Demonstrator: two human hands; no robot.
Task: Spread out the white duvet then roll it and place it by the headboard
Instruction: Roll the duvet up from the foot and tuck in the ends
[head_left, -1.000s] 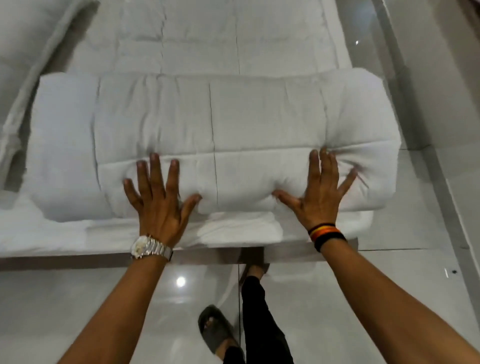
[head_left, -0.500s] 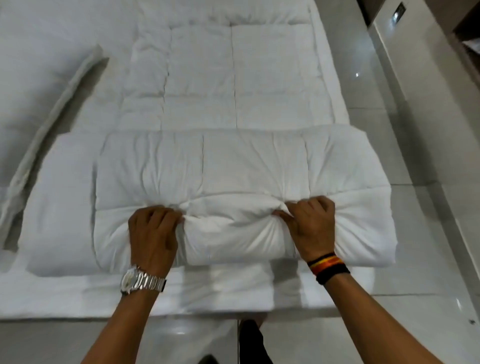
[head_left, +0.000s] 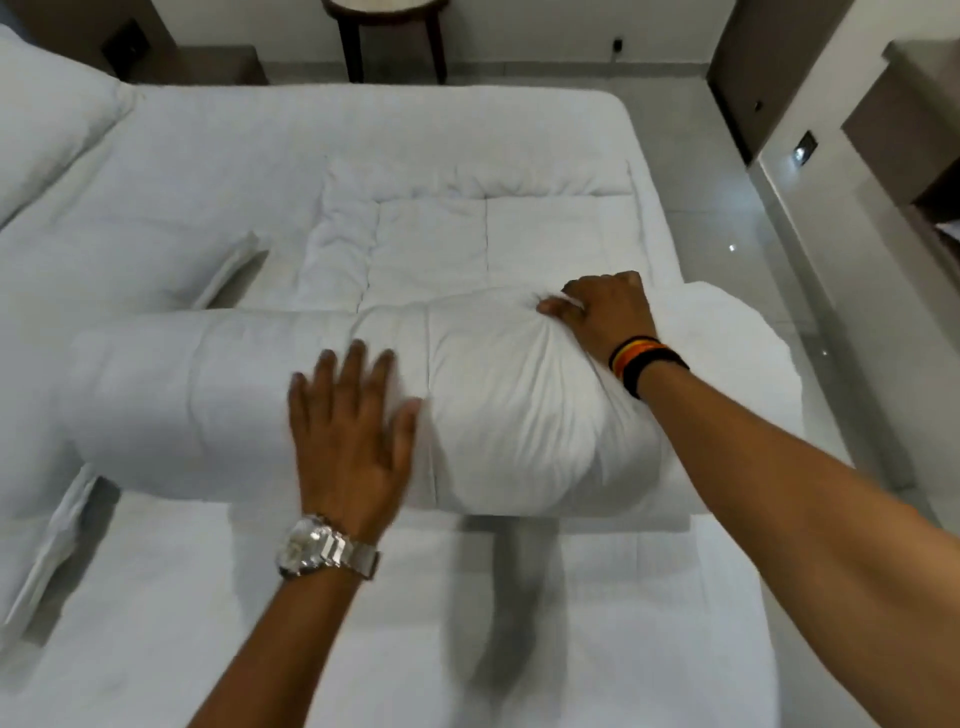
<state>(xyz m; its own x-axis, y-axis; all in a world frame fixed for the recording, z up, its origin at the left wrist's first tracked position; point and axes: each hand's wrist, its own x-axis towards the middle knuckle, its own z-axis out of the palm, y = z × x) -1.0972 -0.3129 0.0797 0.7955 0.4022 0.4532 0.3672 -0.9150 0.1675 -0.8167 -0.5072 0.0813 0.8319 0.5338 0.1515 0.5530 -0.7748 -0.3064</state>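
Head camera looks down over the bed (head_left: 208, 171), and I see the white duvet (head_left: 498, 415) partly rolled into a thick cylinder that lies across the mattress, nearer the bed's near edge than its far edge. The unrolled part of the duvet stretches flat from the roll toward the far right corner of the bed, its quilted squares showing. The roll's right end overhangs the bed's right edge, above the glossy tiled floor (head_left: 727, 218).

My left hand (head_left: 353, 441) is spread wide, fingers apart, palm flat against the near face of the roll at about its middle; it grips nothing. It is blurred. A silver wristwatch (head_left: 324, 548) sits on that wrist. My right hand (head_left: 602, 306) is curled shut on a bunch of duvet fabric at the top of the roll, toward its right end, and creases fan out from the pinch. A black, orange and yellow wristband (head_left: 644, 361) circles that wrist.

Pillows (head_left: 47, 130) rest at the bed's far left corner. Beyond the far edge stands a dark-legged stool (head_left: 389, 41) on the floor.
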